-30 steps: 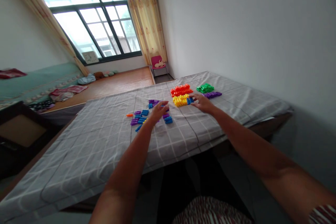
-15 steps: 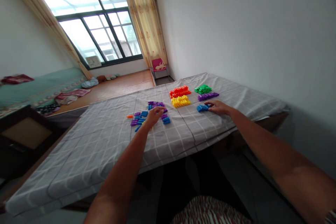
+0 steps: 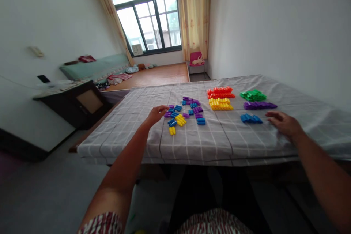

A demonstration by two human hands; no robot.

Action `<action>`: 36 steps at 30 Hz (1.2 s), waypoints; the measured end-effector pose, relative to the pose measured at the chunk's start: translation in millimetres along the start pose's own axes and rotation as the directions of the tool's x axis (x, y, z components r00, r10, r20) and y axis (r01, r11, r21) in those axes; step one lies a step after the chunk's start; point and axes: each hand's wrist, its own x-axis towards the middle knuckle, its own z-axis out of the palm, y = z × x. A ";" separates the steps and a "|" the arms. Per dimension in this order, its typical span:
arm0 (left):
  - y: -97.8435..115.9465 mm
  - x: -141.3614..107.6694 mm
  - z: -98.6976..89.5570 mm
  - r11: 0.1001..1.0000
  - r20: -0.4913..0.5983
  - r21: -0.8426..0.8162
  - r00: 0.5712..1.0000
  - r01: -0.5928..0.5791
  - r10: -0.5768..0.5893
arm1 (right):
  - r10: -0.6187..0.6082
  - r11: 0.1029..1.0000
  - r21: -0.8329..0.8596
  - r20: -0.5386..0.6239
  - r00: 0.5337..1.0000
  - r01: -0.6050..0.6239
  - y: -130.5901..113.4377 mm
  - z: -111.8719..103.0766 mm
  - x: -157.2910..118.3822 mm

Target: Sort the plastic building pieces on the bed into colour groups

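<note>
Blue row (image 3: 251,119) is now released in front of the purple row (image 3: 260,105), freeing the spread right hand (image 3: 284,123) near the latter's right end, while the grip of the left hand (image 3: 157,114), leftward, cannot be told.

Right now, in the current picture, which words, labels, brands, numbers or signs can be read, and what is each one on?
No text can be read in this view.
Square clock by the window: the marks on its dial are too small and blurred to read.
Coloured pieces on the checked cloth: no lettering can be made out.
</note>
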 end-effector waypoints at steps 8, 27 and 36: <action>-13.0 0.2 5.1 0.962 0.182 0.234 0.978 -0.143 0.101 | 0.063 0.998 -0.019 -0.100 0.993 -0.065 13.6 -7.8 -0.1; -13.3 76.5 54.2 0.875 0.256 0.465 0.967 -0.136 0.015 | 0.026 0.974 -0.222 -0.074 0.997 -0.042 3.3 -12.9 -3.8; -14.0 55.4 12.8 0.949 0.184 0.314 0.978 0.032 -0.094 | 0.028 0.948 -0.315 -0.043 0.999 -0.040 -9.9 -11.4 -8.1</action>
